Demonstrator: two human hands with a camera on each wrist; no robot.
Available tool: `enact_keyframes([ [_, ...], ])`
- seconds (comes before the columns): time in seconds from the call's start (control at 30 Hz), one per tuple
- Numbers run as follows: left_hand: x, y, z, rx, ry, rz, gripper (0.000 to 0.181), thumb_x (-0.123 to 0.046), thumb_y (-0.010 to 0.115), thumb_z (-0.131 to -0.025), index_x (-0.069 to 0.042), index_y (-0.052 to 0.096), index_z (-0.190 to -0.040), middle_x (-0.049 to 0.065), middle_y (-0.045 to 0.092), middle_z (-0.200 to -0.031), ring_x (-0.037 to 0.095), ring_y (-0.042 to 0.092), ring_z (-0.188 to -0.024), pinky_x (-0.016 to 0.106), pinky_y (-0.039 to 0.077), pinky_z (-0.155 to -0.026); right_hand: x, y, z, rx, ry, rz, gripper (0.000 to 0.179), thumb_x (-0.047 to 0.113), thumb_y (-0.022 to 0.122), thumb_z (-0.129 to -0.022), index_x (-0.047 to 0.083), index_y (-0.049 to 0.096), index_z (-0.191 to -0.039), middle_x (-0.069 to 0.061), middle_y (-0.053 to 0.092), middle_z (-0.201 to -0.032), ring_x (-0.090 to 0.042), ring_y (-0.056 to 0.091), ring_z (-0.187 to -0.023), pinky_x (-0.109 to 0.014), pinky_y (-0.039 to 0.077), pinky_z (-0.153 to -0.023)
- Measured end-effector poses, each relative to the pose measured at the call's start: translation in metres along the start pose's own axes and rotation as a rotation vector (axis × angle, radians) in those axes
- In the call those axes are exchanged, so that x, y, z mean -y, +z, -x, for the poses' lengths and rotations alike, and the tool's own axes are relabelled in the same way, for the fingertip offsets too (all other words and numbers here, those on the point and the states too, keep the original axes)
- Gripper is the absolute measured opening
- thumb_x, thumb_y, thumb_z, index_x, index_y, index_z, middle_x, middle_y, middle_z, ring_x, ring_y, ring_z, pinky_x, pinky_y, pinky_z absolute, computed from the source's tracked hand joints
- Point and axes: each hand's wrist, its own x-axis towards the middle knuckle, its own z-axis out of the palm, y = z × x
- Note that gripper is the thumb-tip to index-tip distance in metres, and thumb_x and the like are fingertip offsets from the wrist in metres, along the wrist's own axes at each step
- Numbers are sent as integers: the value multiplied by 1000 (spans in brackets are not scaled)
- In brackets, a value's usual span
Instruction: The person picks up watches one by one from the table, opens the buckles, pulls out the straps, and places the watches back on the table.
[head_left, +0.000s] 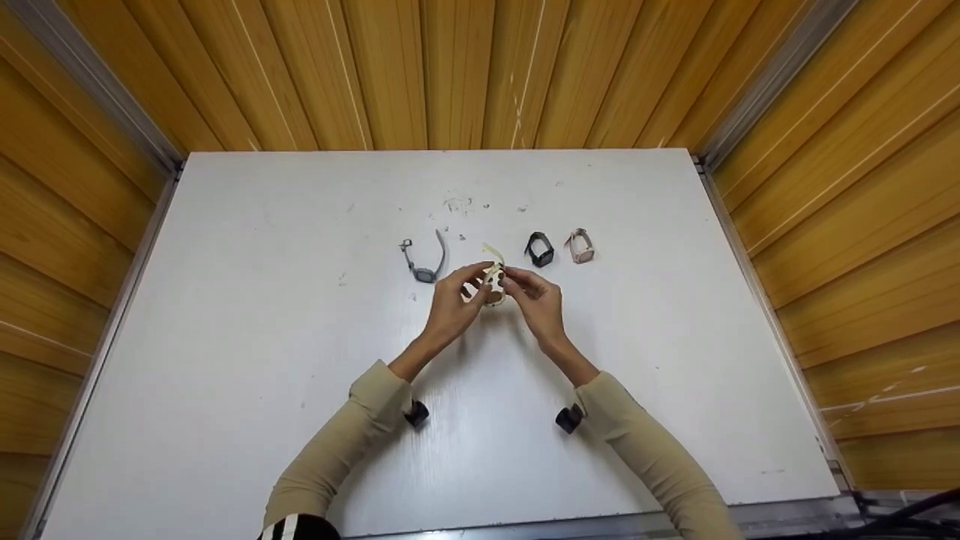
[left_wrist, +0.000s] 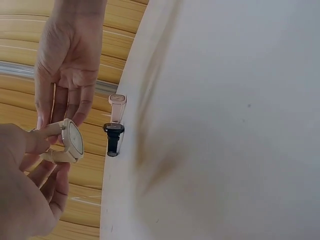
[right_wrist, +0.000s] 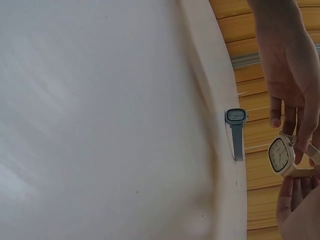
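Note:
A cream wristwatch [head_left: 493, 253] is held up between both hands over the middle of the table. My left hand [head_left: 453, 306] pinches its strap from the left with thumb and fingers. From the other side my right hand [head_left: 541, 306] grips the strap, fingertips close to those of the left. The square cream case with a pale dial [right_wrist: 280, 154] faces toward the wrists, and its strap loops back between the fingers. One strap end sticks out beyond the fingertips in the head view; the buckle is mostly hidden by them.
Left of the hands, a grey-blue watch [head_left: 424, 275] lies with its strap spread apart. To the right, a black watch [head_left: 540, 250] and a pale pink watch [head_left: 581, 246] stand with straps looped. All rest on the white table [head_left: 247, 360], with wood-pattern walls [head_left: 450, 75] around it.

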Motion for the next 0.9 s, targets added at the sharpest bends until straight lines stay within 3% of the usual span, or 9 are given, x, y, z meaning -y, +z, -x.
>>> enact_keyframes([
  [0.17, -1, 0, -3, 16, -22, 53, 28, -20, 65, -101, -6, 68, -125, 10, 75, -97, 21, 68, -85, 30, 55, -75, 0, 0, 1, 16, -11, -19, 28, -2, 66, -96, -16, 66, -120, -27, 73, -116, -4, 73, -90, -21, 60, -83],
  [0.33, -1, 1, -5, 17, -20, 98, 26, -21, 64, -102, -5, 71, -121, 11, 74, -97, 17, 66, -79, 27, 54, -73, -1, -1, 3, 28, -15, -43, 27, -4, 66, -95, -17, 66, -119, -21, 76, -112, -5, 75, -91, -23, 61, -83],
  [0.6, -2, -3, -3, 5, -39, 73, 21, -20, 70, -98, -8, 75, -113, 8, 72, -90, 13, 63, -81, 21, 49, -72, -1, 4, 4, 8, -25, -91, 28, -6, 69, -92, -19, 65, -117, -7, 78, -101, -6, 74, -89, -22, 61, -81],
  [0.9, 0, -3, -5, 21, -27, 56, 22, -19, 72, -96, -5, 77, -112, 10, 75, -91, 19, 67, -85, 22, 53, -74, 0, 2, 4, 12, -47, -76, 29, -7, 69, -92, -19, 64, -117, -18, 77, -106, -6, 74, -88, -22, 61, -82],
])
